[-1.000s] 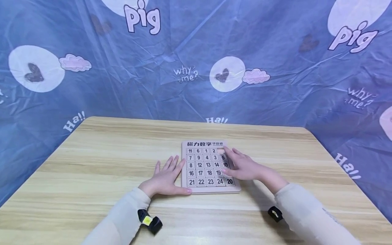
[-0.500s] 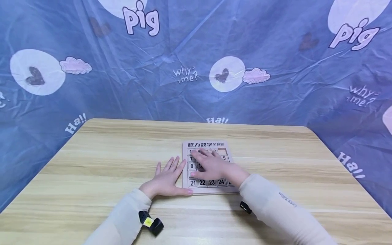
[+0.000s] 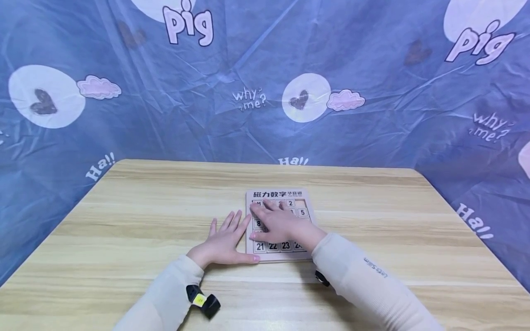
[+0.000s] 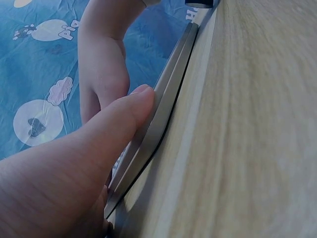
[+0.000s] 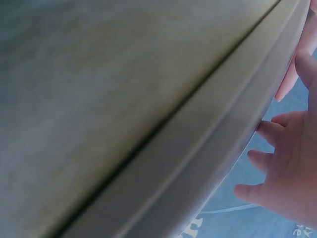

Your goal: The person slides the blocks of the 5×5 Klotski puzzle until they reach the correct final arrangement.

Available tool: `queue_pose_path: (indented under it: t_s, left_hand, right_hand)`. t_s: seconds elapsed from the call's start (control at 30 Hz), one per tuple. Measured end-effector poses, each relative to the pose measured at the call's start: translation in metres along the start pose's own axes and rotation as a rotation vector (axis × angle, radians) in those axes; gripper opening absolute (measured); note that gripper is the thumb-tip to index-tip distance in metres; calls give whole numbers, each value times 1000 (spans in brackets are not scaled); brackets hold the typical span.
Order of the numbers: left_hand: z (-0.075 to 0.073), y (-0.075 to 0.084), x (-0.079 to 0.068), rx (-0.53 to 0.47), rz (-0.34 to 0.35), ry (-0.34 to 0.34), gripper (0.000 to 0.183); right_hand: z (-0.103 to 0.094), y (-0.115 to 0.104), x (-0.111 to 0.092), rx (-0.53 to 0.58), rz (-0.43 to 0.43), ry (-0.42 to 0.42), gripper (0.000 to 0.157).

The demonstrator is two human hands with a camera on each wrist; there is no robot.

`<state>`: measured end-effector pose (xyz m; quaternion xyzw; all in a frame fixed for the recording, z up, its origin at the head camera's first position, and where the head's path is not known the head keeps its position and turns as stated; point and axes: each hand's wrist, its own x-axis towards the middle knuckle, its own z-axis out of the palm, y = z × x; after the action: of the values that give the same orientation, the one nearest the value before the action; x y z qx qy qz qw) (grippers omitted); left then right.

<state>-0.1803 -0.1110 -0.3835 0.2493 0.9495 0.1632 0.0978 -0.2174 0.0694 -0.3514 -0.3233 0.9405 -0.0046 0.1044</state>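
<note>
A flat number sliding puzzle (image 3: 285,257) with a pale frame lies on the table, its tiles in rows below printed characters. Its top right slot (image 3: 300,203) holds no tile. My left hand (image 3: 221,244) spreads along the left side, thumb at the lower left corner and forefinger at the edge. Over the left and middle tiles is my right hand (image 3: 278,225), fingers spread toward the top row and thumb near the left side; it hides several numbers. In the right wrist view, fingertips of the right hand (image 5: 292,168) come down at the puzzle's top, beyond its thick side (image 5: 198,153).
The puzzle sits on a wood-grain table (image 3: 145,207). Behind and beside the table hangs a blue printed cloth (image 3: 198,119). A black strap with a yellow label (image 3: 199,299) is on the left sleeve, and a black device (image 3: 321,278) hangs under the right sleeve.
My right hand has moved left from the puzzle's right side to over its left and middle tiles, uncovering the top right slot. The left hand has stayed at the left edge.
</note>
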Motion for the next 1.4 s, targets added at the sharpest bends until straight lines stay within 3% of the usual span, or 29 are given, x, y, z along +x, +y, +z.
queue_pose_path:
  t_s: [0.53, 0.7, 1.0, 1.4]
  left_hand:
    - [1, 0, -1, 9, -3, -1, 105]
    - [3, 0, -2, -3, -4, 2, 106]
    - [0, -2, -2, 2, -12, 12, 107]
    - [1, -2, -1, -2, 0, 20, 107]
  right_hand:
    - [4, 20, -17, 69, 46, 16, 90]
    - [-1, 35, -33, 178, 26, 75, 87]
    - [-1, 67, -67, 200, 52, 121, 84]
    - [5, 79, -65, 241, 117, 117, 85]
